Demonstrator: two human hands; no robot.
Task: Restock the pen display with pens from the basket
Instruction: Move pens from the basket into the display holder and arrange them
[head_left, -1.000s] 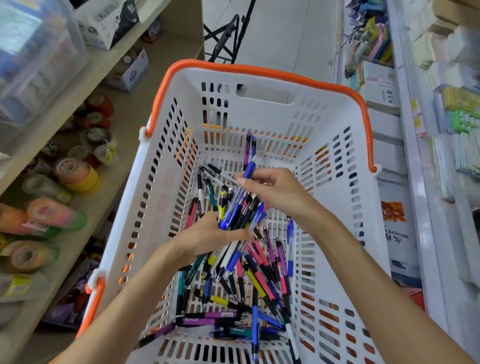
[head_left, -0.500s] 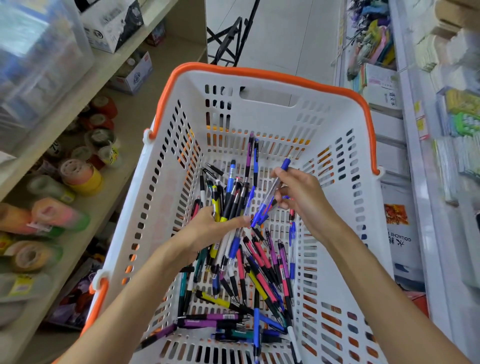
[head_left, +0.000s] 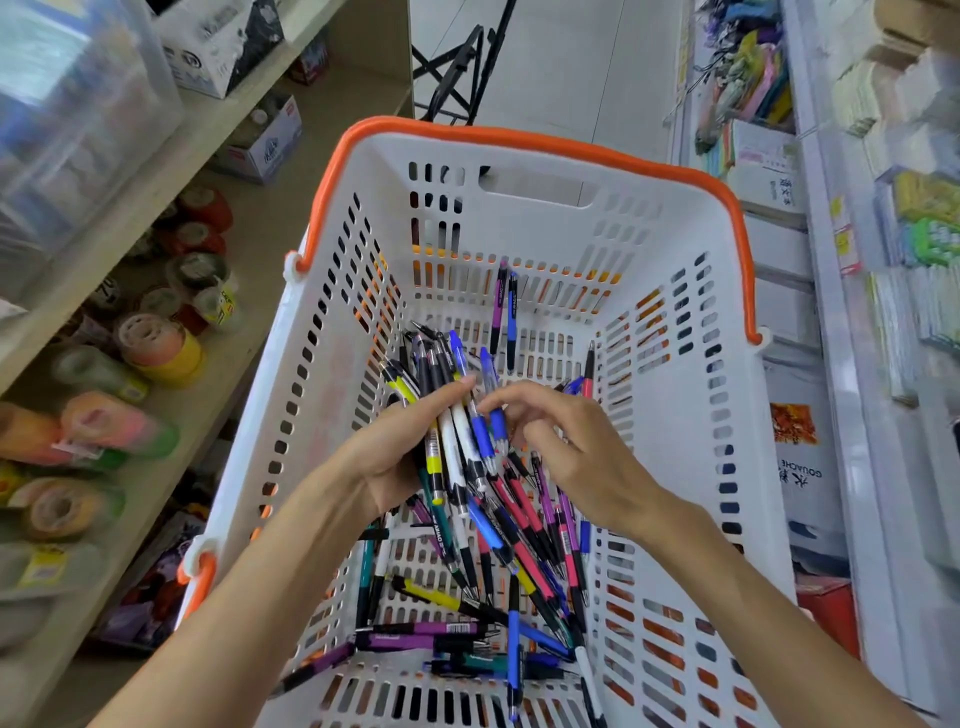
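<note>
Since before, right hand (head_left: 576, 457) dropped, loosely curled, adding pens to the bundle (head_left: 457, 415) left hand (head_left: 395, 457) grips mid-basket (head_left: 519, 156).

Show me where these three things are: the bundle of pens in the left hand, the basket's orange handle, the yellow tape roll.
bundle of pens (head_left: 451, 415), head view, white barrel.
orange handle (head_left: 519, 136), head view, far bar.
yellow tape roll (head_left: 174, 358), head view, yellow side.

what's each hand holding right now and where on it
The left hand grips a bundle of pens around their middles, fingers curled round the barrels. The right hand reaches into the bundle with curled fingers; whether it pinches a pen cannot be told.
</note>
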